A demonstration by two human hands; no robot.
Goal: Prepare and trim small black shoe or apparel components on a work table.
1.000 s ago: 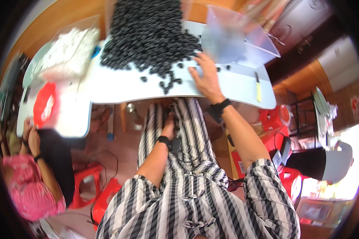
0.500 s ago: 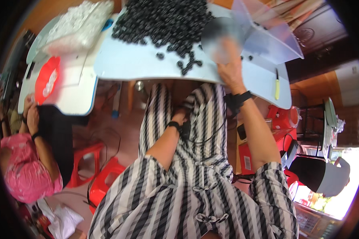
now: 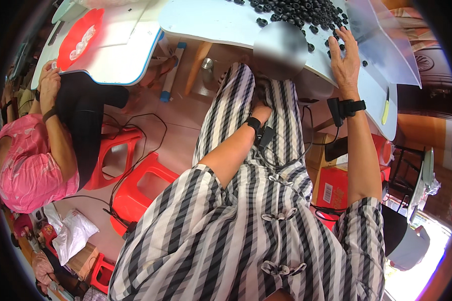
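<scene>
My right hand [image 3: 345, 65] reaches over the pale blue table [image 3: 206, 17], its fingers stretched out and apart. Its fingertips are beside a few loose pieces at the edge of a heap of small black round pieces [image 3: 306, 11], some with a hole in the middle. Whether the fingers touch any of them is unclear. My left hand [image 3: 261, 111] rests low between my thighs, its fingers hidden by the striped trousers. A round blurred patch covers part of the table edge and whatever lies behind it.
A translucent plastic bin [image 3: 394, 55] stands right of the heap, near a yellow-handled knife [image 3: 385, 111]. At left, a person in pink [image 3: 37, 160] works by a red basket [image 3: 78, 42] holding clear pieces. Red stools [image 3: 140, 185] and cables occupy the floor.
The view has turned, so the table sits higher and further right. My right hand has come out from behind the blurred patch, fingers spread beside loose black pieces. My left hand stays between my thighs.
</scene>
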